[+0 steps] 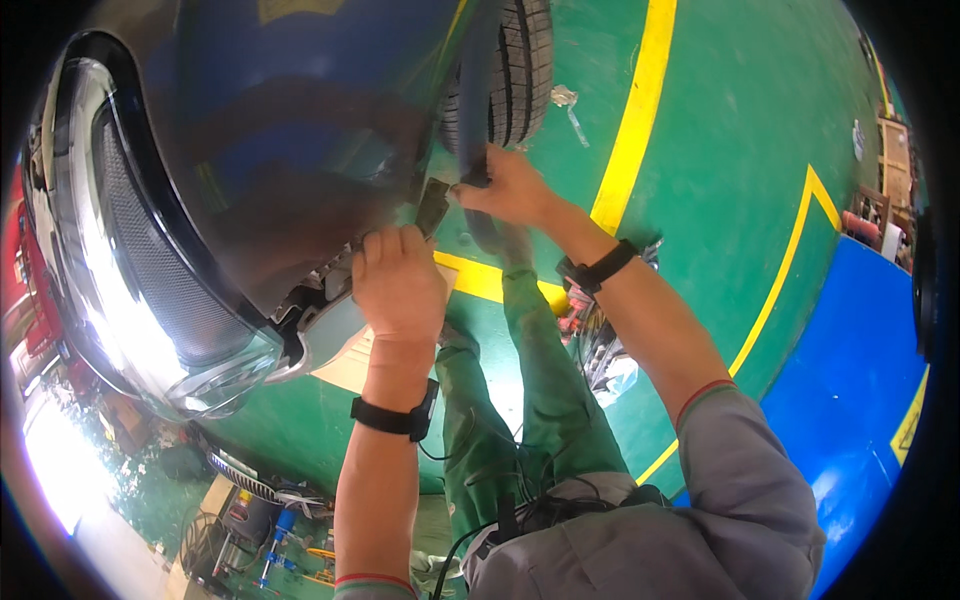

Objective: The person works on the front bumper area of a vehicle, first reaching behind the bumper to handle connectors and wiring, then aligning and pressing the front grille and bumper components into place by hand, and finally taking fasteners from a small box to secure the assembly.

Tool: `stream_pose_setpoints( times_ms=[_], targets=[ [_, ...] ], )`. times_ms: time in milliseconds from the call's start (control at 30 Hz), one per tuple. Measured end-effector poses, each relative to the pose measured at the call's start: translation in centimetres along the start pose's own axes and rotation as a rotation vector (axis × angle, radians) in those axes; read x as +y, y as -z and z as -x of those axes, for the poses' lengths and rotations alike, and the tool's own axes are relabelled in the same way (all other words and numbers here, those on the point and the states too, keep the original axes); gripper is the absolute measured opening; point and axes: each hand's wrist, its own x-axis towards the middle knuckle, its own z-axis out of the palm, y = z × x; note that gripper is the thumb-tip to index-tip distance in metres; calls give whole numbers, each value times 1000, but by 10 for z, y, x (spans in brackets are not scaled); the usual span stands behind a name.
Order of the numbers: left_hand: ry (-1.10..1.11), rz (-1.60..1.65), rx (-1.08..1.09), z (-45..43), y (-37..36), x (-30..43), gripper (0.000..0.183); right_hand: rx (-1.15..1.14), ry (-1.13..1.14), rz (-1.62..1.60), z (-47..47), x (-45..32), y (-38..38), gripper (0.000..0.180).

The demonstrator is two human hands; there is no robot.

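Observation:
A dark, glossy car fender fills the upper left, beside a clear headlight. My left hand is curled over the fender's lower edge, near exposed clips and brackets. A small dark flat tab shows between my two hands. With thumb and fingers bent, my right hand grips a long dark curved strip at the wheel arch, in front of the tire. The strip is blurred, and its upper end runs out of the picture.
Green floor carries yellow lines. Cardboard lies under the car's corner. Tools and cables lie beside my legs. A blue floor area is at right. A grille-like part and equipment stand at lower left.

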Motion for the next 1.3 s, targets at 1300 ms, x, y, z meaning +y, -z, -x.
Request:
stream_pose_setpoints(
  times_ms=[1300],
  targets=[
    [913, 559, -61, 487, 124, -274, 50, 166, 60, 107, 241, -186, -194, 19]
  ],
)
